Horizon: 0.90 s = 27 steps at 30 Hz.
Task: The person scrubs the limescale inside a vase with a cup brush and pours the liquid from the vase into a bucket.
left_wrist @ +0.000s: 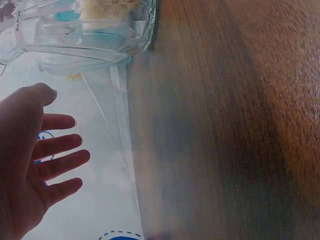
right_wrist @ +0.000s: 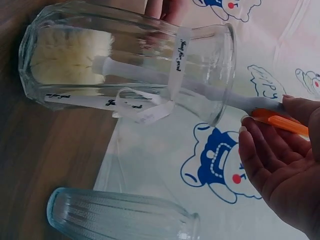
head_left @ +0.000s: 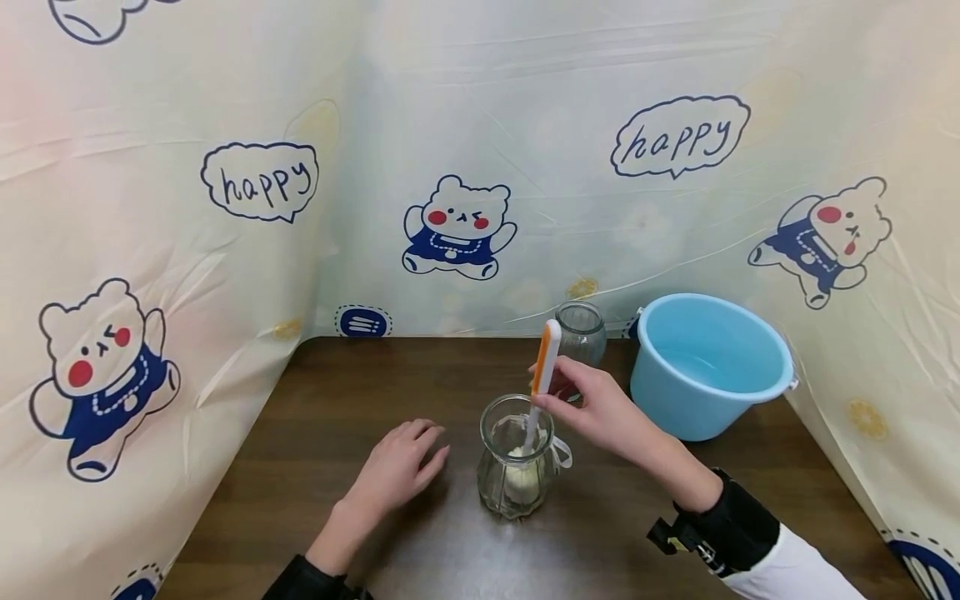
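Observation:
A bottle brush (head_left: pixel 546 358) with a white and orange handle stands inside a clear glass vase (head_left: pixel 498 475). My right hand (head_left: pixel 588 404) pinches its handle above the rim. In the right wrist view the cream bristle head (right_wrist: pixel 72 55) is down at the vase's base, and a white printed ribbon (right_wrist: pixel 180 62) is tied round the neck. My left hand (head_left: pixel 401 467) is to the left of the vase, apart from it, its fingers loosely bent and holding nothing. The left wrist view shows that hand (left_wrist: pixel 35 160) with fingers spread below the vase's image.
Behind the right hand stands a second glass vase (head_left: pixel 581 337), ribbed in the right wrist view. A light blue bucket (head_left: pixel 697 417) is at the back right of the brown wooden table (head_left: pixel 337 392). A printed cloth (head_left: pixel 450 108) hangs around the back and sides.

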Each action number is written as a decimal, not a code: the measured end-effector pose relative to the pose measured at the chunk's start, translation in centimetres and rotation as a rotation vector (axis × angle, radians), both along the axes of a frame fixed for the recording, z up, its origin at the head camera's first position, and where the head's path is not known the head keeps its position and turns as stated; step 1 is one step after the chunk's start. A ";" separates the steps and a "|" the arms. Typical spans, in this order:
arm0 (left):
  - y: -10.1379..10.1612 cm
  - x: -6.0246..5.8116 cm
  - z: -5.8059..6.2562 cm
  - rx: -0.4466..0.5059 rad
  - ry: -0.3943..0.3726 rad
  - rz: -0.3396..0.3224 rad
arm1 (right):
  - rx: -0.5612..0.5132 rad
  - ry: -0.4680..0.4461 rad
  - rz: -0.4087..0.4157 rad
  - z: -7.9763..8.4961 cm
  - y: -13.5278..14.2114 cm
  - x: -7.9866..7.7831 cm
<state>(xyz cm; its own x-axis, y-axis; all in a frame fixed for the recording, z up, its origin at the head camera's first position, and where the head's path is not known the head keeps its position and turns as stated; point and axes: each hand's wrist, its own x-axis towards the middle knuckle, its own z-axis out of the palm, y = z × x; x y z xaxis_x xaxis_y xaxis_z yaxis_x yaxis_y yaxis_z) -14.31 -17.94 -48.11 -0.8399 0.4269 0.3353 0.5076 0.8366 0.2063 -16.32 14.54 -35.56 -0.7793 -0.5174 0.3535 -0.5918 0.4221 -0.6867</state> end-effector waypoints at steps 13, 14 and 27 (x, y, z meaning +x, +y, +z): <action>-0.1 0.2 0.0 0.012 -0.005 0.001 | -0.031 -0.064 -0.020 -0.2 0.9 0.0; -0.1 0.2 0.0 0.016 -0.002 -0.003 | -0.033 -0.065 -0.020 -0.3 0.9 0.0; -0.3 0.1 -0.2 0.003 0.036 -0.020 | -0.078 -0.094 -0.075 -0.5 1.9 0.2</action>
